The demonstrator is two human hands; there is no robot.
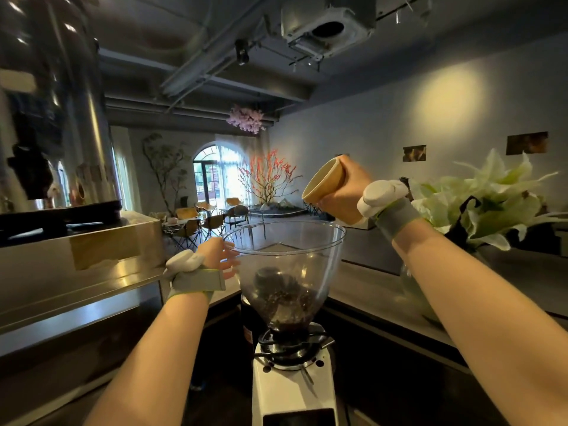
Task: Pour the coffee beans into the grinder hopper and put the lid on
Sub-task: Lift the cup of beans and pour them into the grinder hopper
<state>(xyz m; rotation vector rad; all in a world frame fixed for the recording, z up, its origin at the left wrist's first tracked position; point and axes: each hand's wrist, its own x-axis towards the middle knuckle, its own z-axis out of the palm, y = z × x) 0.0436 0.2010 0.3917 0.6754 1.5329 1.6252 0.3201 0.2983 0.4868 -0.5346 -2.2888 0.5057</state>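
A clear, funnel-shaped hopper (319, 253) stands open on the white grinder (292, 392) in the middle. Dark coffee beans (285, 305) lie in its narrow bottom. My right hand (341, 195) is shut on a tan paper cup (324, 182), tilted with its mouth turned down and left, above the hopper's right rim. The cup's inside looks bare. My left hand (219, 252) rests with fingers spread against the hopper's left rim. No lid is in view.
A steel machine housing (80, 259) fills the left side. A glass vase of white flowers (479, 204) stands on the counter (368, 290) close behind my right forearm. Café tables and chairs are far behind.
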